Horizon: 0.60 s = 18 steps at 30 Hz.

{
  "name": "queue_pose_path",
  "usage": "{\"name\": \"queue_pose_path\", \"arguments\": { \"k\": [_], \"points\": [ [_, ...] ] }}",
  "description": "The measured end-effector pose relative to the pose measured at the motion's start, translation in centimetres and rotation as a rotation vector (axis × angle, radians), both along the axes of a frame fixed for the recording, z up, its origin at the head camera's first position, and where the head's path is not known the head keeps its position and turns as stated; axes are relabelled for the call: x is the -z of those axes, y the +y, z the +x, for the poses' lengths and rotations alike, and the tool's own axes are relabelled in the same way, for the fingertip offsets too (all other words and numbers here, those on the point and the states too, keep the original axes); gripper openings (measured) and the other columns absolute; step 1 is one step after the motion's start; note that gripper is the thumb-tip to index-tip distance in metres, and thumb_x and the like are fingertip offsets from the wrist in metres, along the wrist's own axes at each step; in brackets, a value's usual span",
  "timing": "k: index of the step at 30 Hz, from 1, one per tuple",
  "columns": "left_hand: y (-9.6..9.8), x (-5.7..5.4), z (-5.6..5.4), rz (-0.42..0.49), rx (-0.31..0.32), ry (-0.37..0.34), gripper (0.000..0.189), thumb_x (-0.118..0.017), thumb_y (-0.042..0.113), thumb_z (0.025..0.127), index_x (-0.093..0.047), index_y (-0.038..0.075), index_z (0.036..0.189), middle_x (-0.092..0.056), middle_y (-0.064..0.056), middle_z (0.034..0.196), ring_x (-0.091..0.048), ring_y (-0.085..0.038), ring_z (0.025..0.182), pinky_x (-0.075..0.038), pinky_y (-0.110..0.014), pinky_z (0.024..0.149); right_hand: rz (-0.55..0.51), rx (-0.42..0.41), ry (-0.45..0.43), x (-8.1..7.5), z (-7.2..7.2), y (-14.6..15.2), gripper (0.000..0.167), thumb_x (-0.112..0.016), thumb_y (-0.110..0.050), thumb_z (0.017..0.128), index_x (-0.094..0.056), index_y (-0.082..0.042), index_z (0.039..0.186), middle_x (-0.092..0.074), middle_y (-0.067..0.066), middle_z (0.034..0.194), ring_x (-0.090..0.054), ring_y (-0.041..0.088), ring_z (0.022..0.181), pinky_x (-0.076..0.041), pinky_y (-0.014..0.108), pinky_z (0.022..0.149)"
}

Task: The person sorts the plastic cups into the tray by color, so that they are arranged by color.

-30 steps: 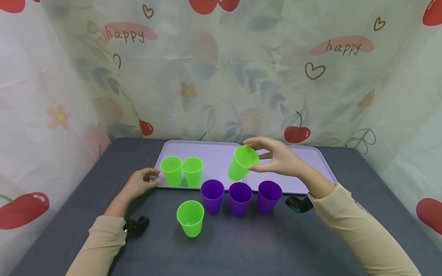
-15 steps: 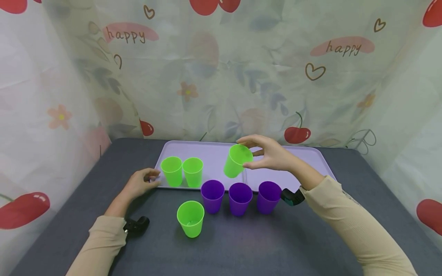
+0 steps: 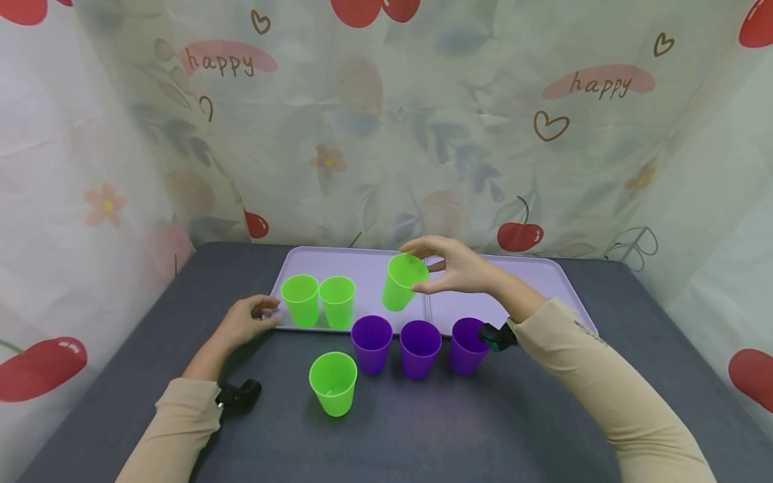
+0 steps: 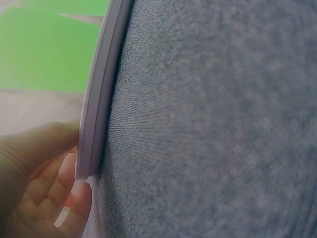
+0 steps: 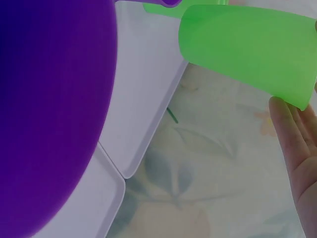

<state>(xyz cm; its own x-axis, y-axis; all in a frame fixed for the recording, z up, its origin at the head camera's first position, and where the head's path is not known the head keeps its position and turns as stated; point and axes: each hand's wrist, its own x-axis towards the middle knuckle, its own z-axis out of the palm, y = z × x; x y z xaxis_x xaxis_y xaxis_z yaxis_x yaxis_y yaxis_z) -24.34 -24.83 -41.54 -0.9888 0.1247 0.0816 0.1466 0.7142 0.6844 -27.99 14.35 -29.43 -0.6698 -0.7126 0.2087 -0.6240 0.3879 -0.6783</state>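
My right hand (image 3: 453, 265) grips a green plastic cup (image 3: 398, 288) by its rim, between thumb and fingers. The cup tilts over the left lilac tray (image 3: 368, 261), close to where the two trays meet. In the right wrist view the fingertips touch the rim of this green cup (image 5: 247, 44). At the left tray's front left corner, my left hand (image 3: 241, 322) holds the edge with thumb and bent fingers; the left wrist view shows them at the tray rim (image 4: 96, 99). Beside it on that tray, two green cups, one left (image 3: 300, 305) and one right (image 3: 338, 305), stand upright.
Three purple cups, left (image 3: 371, 349), middle (image 3: 419, 355) and right (image 3: 464, 352), stand in a row before the trays. Another green cup (image 3: 335, 389) is nearer the front. A second lilac tray (image 3: 519, 288) lies on the right. A printed curtain (image 3: 386, 134) hangs behind the dark table.
My right hand has carried the green cup leftward, from near the seam between the trays to farther over the left tray. The left hand has stayed at the tray corner.
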Motion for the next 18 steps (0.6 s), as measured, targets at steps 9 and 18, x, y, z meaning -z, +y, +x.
{"name": "queue_pose_path", "arguments": {
  "k": [9, 18],
  "points": [
    [0.0, 0.0, 0.0, -0.004, -0.001, 0.008, 0.037, -0.066, 0.011, 0.084, -0.058, -0.007, 0.116, -0.062, -0.026, 0.112, -0.059, -0.039, 0.104, -0.047, -0.049, 0.088, 0.028, 0.005, 0.003, 0.6, -0.8, -0.6, 0.059, -0.077, -0.014, 0.074, -0.054, -0.009, 0.127, -0.059, 0.009, 0.124, -0.058, 0.025, 0.112, -0.052, 0.039, 0.089],
    [-0.1, 0.1, -0.1, -0.004, 0.002, 0.008, 0.037, -0.067, 0.011, 0.085, -0.058, -0.007, 0.116, -0.062, -0.026, 0.113, -0.059, -0.038, 0.104, -0.047, -0.05, 0.089, 0.067, 0.01, 0.021, 1.0, -1.7, -1.3, 0.057, -0.079, -0.016, 0.073, -0.055, -0.009, 0.125, -0.06, 0.01, 0.122, -0.058, 0.025, 0.109, -0.053, 0.038, 0.088]
  ]
}}
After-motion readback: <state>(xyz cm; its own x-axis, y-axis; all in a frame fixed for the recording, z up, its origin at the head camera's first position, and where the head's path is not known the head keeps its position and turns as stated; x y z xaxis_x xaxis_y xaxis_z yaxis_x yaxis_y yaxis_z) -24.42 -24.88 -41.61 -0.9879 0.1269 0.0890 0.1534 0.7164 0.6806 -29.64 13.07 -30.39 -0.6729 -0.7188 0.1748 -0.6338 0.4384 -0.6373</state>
